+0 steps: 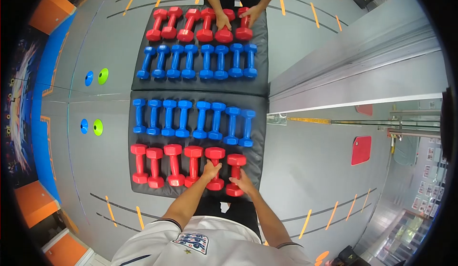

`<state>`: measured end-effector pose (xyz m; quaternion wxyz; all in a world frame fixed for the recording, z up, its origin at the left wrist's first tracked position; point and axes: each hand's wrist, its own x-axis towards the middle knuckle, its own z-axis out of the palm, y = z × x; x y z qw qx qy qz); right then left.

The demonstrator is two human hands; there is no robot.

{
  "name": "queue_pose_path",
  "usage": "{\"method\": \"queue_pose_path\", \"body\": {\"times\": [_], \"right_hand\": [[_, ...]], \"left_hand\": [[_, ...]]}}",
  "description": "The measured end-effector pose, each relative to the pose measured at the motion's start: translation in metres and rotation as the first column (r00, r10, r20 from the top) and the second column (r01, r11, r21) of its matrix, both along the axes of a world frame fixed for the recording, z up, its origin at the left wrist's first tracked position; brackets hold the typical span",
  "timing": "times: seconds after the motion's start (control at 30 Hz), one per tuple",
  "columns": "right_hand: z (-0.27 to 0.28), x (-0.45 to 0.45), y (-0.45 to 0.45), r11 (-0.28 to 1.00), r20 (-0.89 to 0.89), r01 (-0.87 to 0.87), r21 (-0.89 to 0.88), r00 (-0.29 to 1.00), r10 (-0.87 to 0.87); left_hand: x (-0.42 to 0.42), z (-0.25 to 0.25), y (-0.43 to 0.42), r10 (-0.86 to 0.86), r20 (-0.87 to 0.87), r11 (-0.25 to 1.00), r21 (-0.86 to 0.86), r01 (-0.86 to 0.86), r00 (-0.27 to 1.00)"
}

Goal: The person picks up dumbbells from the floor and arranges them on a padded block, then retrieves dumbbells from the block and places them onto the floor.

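Note:
Near me on the black mat [164, 95], several red dumbbells stand side by side in a row, with a row of blue dumbbells [169, 118] beyond them. My left hand [211, 170] is wrapped round the handle of the second red dumbbell from the right [215, 184]. The rightmost red dumbbell [236, 160] has my right hand [243, 182] closed at its handle and lower head. Both dumbbells rest on or just above the mat; the exact contact cannot be made out.
Across a mirror-like seam, a second mat half [138, 83] bears matching blue and red dumbbells, with a person's hands [253, 14] on two red ones. Green [98, 127] and blue [84, 126] discs lie left on the floor. A grey beam [353, 61] runs right.

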<state>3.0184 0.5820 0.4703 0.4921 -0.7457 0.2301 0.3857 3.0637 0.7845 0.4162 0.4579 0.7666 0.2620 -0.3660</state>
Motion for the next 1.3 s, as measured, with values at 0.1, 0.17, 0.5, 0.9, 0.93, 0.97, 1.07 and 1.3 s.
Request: {"method": "queue_pose_path", "body": {"times": [0.1, 0.17, 0.5, 0.9, 0.93, 0.97, 1.07, 1.3], "right_hand": [[-0.007, -0.024, -0.004, 0.991, 0.063, 0.035, 0.132, 0.997, -0.044], [-0.006, -0.037, -0.008, 0.994, 0.089, -0.053, 0.091, 0.995, 0.045], [0.036, -0.085, -0.021, 0.988, 0.228, -0.021, 0.154, 0.973, -0.015], [0.107, -0.11, -0.118, 0.998, 0.346, 0.027, 0.052, 0.937, -0.043], [0.116, -0.114, -0.121, 0.997, 0.323, 0.035, 0.064, 0.945, -0.053], [0.125, -0.118, -0.124, 0.997, 0.301, 0.037, 0.074, 0.952, -0.057], [0.126, -0.127, -0.126, 0.997, 0.282, 0.019, 0.076, 0.959, -0.04], [0.07, -0.162, -0.097, 0.991, 0.258, 0.107, 0.084, 0.958, -0.125]], "left_hand": [[0.009, 0.008, 0.003, 0.066, -0.147, 0.992, -0.094, -0.08, 0.987], [0.005, 0.005, -0.002, -0.021, -0.017, 0.999, 0.033, 0.022, 1.0], [-0.039, 0.011, 0.024, -0.33, 0.223, 0.936, 0.207, 0.286, 0.918], [-0.161, 0.102, 0.09, 0.188, 0.464, 0.966, 0.072, -0.248, 0.866], [-0.179, 0.102, 0.1, 0.228, 0.488, 0.953, 0.065, -0.296, 0.842], [-0.197, 0.102, 0.107, 0.33, 0.524, 0.926, -0.02, -0.376, 0.785], [-0.258, 0.102, 0.127, 0.494, 0.506, 0.84, -0.066, -0.539, 0.707], [-0.415, 0.125, 0.152, 0.646, 0.399, 0.692, 0.055, -0.72, 0.651]]}}
